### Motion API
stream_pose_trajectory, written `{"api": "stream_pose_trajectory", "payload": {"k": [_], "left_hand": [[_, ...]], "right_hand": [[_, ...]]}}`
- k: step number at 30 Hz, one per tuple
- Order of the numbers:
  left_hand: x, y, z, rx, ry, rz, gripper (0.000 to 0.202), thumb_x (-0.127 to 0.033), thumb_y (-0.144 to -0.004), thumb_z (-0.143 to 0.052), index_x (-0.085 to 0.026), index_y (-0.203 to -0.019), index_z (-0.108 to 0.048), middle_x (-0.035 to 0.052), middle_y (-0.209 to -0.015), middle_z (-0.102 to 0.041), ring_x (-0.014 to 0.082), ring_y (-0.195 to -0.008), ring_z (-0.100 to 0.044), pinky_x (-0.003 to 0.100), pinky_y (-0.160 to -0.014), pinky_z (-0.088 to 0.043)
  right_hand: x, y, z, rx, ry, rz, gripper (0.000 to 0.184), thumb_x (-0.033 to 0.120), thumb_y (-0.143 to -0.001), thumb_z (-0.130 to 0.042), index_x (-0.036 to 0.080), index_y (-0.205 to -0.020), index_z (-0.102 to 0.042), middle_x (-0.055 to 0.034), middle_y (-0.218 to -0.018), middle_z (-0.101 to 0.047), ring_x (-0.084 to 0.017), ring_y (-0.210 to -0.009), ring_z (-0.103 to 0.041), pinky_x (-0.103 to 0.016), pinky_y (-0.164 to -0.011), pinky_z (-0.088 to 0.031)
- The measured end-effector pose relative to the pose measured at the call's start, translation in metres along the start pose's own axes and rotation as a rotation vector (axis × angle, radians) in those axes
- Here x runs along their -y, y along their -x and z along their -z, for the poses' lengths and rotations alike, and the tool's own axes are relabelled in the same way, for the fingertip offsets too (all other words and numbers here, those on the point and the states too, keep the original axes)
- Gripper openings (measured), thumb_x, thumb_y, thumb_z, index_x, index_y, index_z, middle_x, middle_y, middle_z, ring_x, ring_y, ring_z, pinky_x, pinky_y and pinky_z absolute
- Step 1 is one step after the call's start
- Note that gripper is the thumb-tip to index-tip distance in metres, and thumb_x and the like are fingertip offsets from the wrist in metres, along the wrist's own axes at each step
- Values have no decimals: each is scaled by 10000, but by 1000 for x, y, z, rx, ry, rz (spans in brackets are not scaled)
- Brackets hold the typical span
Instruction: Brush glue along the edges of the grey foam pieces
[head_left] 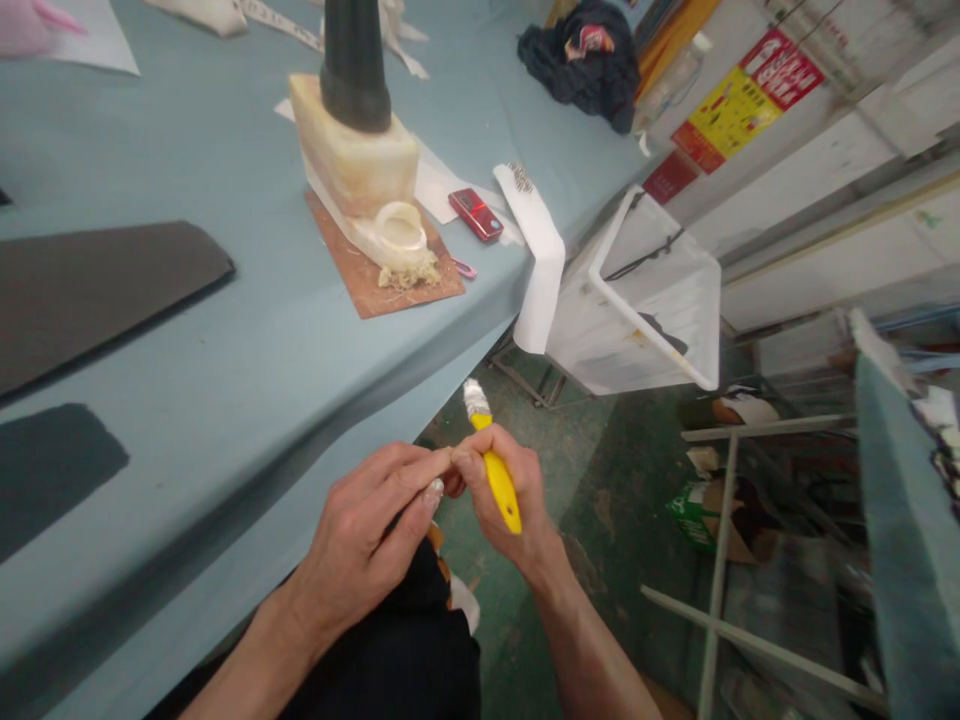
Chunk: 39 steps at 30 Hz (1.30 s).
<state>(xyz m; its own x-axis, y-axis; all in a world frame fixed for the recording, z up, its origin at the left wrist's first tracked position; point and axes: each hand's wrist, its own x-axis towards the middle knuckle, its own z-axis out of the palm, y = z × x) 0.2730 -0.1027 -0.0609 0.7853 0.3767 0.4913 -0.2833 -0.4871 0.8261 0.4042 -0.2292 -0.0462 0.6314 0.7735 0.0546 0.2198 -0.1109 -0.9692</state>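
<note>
My right hand (504,480) is closed around a paintbrush with a yellow handle (501,490); its whitened bristles point up and away from me. My left hand (382,515) meets it at the fingertips, in front of the table edge. The left fingers are pressed together, and whatever they may pinch is hidden. White residue coats the left thumb tip. Beyond the hands, a yellowed, glue-crusted container (360,170) stands on a brown board (352,270), with a dark cylindrical object (354,70) upright on top.
A blue-grey cloth covers the table (247,350). Dark sheet pieces (97,290) lie at left. A red box-like item (475,215) and a white strip (536,250) lie near the right edge. A white plastic bin (615,330) and a metal frame (720,560) stand to the right.
</note>
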Motion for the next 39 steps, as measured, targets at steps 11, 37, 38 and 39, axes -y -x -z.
{"api": "stream_pose_trajectory", "payload": {"k": [11,37,38,39], "left_hand": [[-2,-2,-7,-40,164,56,409,-82,-1024,-586,-257,-1377,-693,14,-1039,-782,105,-933,-722,198,-854,-579],[-12,-3,-11,-140,636,480,243,-461,-1033,-686,-267,-1051,-830,10,-860,-741,110,-740,-626,189,-713,-531],[-11,-2,-10,-146,627,501,251,-467,-1023,-698,-253,-1033,-830,15,-859,-745,114,-730,-625,195,-705,-534],[-11,-1,-9,-153,614,525,268,-477,-1012,-709,-239,-1013,-829,21,-856,-748,119,-721,-624,202,-696,-537]], "right_hand": [[5,2,-8,-143,-215,17,222,386,-1065,-636,233,-911,-590,56,-644,-704,-83,-502,-629,-180,-534,-538],[-6,3,-16,-224,121,392,71,248,-1046,-697,224,-1075,-757,56,-648,-748,-77,-461,-663,-176,-492,-534],[-6,2,-14,-207,175,433,72,244,-1052,-686,223,-1076,-750,43,-686,-773,-82,-487,-683,-186,-510,-539],[-5,1,-11,-190,250,482,75,239,-1058,-674,220,-1075,-745,25,-730,-800,-91,-521,-707,-199,-538,-546]]}}
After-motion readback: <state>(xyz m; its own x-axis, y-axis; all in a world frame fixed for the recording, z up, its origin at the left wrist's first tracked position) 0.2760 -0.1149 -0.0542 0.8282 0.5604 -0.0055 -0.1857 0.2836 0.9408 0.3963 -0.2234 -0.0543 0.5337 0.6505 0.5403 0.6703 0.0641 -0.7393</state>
